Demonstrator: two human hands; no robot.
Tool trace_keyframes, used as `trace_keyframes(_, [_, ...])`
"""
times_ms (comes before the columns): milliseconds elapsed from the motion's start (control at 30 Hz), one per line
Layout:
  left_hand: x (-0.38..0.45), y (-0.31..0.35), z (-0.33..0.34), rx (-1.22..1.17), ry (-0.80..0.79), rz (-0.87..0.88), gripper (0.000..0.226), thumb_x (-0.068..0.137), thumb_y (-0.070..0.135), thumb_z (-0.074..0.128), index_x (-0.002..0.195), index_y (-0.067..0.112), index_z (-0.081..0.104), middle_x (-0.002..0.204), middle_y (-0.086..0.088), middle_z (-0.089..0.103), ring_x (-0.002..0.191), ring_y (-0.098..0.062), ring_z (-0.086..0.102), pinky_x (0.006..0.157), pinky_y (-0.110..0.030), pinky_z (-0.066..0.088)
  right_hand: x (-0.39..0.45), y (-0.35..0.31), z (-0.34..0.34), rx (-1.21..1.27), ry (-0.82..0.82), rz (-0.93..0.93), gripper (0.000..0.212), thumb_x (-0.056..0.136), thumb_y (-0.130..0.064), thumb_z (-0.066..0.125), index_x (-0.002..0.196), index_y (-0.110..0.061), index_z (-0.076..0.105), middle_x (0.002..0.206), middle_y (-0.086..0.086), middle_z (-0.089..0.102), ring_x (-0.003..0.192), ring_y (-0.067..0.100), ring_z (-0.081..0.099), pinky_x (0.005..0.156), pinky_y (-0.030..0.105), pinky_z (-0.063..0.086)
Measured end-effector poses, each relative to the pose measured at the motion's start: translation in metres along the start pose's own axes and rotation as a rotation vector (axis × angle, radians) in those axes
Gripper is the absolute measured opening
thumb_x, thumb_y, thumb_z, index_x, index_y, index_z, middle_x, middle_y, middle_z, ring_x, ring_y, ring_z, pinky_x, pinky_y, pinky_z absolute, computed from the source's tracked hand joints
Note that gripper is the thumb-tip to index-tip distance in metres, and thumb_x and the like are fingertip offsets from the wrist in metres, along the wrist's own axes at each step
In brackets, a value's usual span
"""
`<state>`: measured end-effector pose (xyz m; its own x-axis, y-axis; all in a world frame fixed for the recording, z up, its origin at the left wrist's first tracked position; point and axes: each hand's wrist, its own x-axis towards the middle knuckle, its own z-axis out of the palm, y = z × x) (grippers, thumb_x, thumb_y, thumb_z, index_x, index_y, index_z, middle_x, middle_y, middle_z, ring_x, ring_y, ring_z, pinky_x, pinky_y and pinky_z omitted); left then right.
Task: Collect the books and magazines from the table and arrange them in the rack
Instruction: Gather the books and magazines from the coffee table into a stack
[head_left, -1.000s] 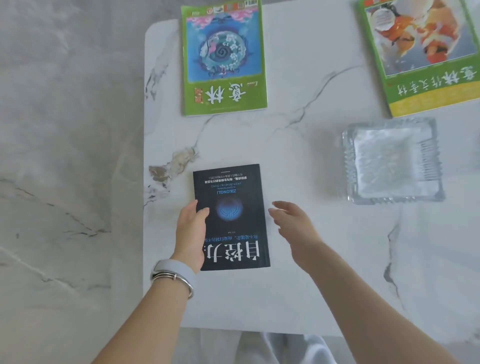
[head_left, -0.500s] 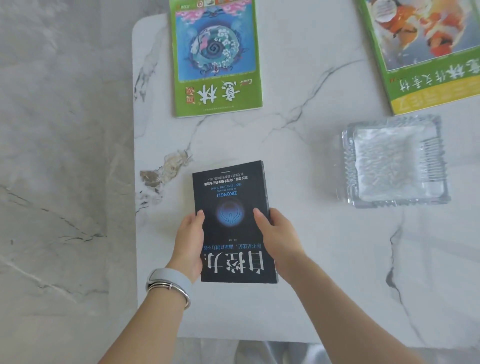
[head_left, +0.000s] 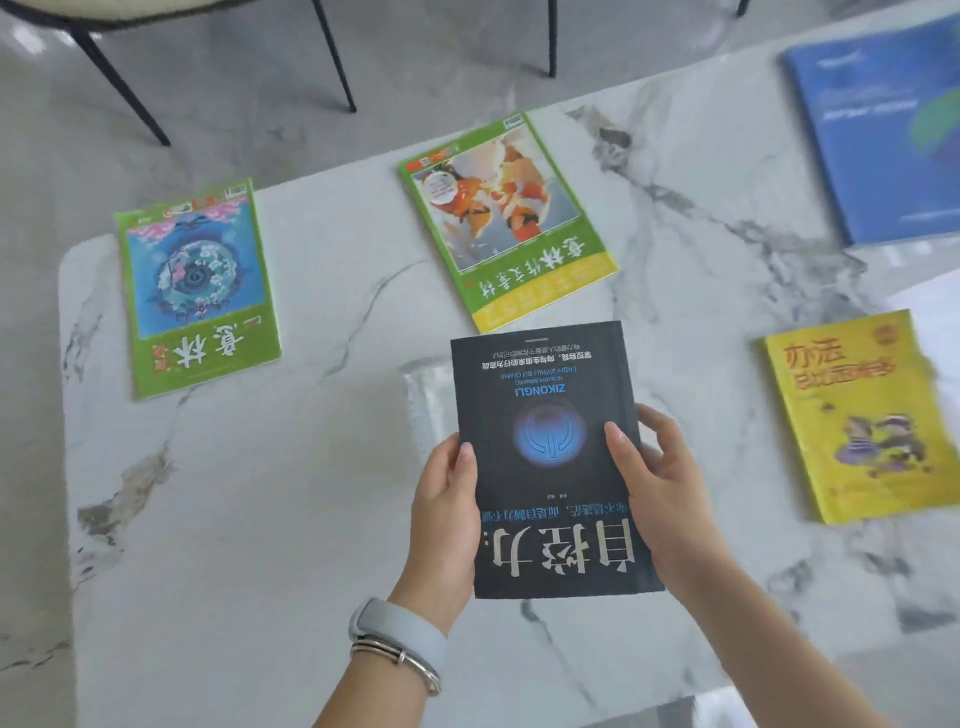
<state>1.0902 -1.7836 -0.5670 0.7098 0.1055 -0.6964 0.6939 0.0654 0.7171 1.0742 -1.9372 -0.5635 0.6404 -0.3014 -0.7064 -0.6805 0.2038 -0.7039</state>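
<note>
A black book (head_left: 545, 410) with a blue emblem is lifted above the white marble table (head_left: 249, 519). My left hand (head_left: 441, 525) grips its left edge and my right hand (head_left: 660, 493) grips its right edge. On the table lie a green magazine with a blue round picture (head_left: 195, 288) at the left, a green magazine with orange fish (head_left: 506, 218) in the middle, a yellow book (head_left: 862, 415) at the right and a blue book (head_left: 883, 130) at the far right. No rack is in view.
A glass dish (head_left: 428, 400) lies mostly hidden under the held book. Black chair legs (head_left: 332, 57) stand on the grey floor beyond the table's far edge. The table's rounded left corner (head_left: 78, 254) is close to the green magazine.
Both hands closed on the black book and lifted it off the table, carrying it to the right over the glass dish. The view tilted up, so more books show.
</note>
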Motion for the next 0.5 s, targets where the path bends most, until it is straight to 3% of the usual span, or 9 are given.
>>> trace_keyframes(100, [-0.005,-0.019,0.097,0.022,-0.073,-0.010,0.027,0.096,0.021,0.040,0.115,0.020,0.058,0.110,0.005,0.068,0.097,-0.006,0.065,0.083,-0.022,0.051,0.030,-0.007,-0.092,-0.051,0.121,-0.043,0.025,0.096,-0.023,0.054,0.117,-0.036,0.051,0.093,-0.012,0.069,0.071,-0.003,0.070,0.068,0.022,0.059])
trace_keyframes(133, [-0.007,-0.028,0.130,0.019,-0.088,-0.023,0.027,0.096,0.019,0.040,0.116,0.020,0.058,0.111,0.004,0.068,0.099,-0.008,0.065,0.084,-0.024,0.051,0.041,-0.009,-0.122,-0.076,0.152,-0.049,0.029,0.096,-0.023,0.054,0.122,-0.035,0.050,0.094,-0.013,0.068,0.075,-0.003,0.069,0.071,0.021,0.059])
trace_keyframes(267, [-0.011,-0.055,0.242,0.048,-0.150,-0.093,0.030,0.095,0.014,0.038,0.100,0.028,0.065,0.104,0.004,0.072,0.099,-0.017,0.066,0.091,-0.036,0.051,0.080,-0.018,-0.228,-0.198,0.246,-0.004,0.034,0.100,-0.024,0.046,0.132,-0.035,0.052,0.110,0.000,0.066,0.101,0.021,0.063,0.095,0.039,0.050])
trace_keyframes(400, [-0.002,-0.072,0.311,0.121,-0.155,-0.142,0.035,0.094,0.011,0.035,0.092,0.030,0.065,0.100,0.004,0.071,0.099,-0.021,0.064,0.094,-0.039,0.049,0.125,-0.012,-0.290,-0.352,0.230,0.046,0.040,0.100,-0.026,0.043,0.137,-0.040,0.048,0.126,0.010,0.060,0.111,0.025,0.061,0.104,0.045,0.045])
trace_keyframes(500, [0.007,-0.083,0.329,0.203,-0.134,-0.147,0.040,0.093,0.008,0.033,0.097,0.035,0.063,0.104,0.009,0.069,0.101,-0.019,0.061,0.095,-0.037,0.047,0.139,-0.010,-0.301,-0.383,0.206,0.089,0.045,0.099,-0.025,0.045,0.143,-0.036,0.041,0.131,0.003,0.056,0.112,0.021,0.057,0.105,0.040,0.043])
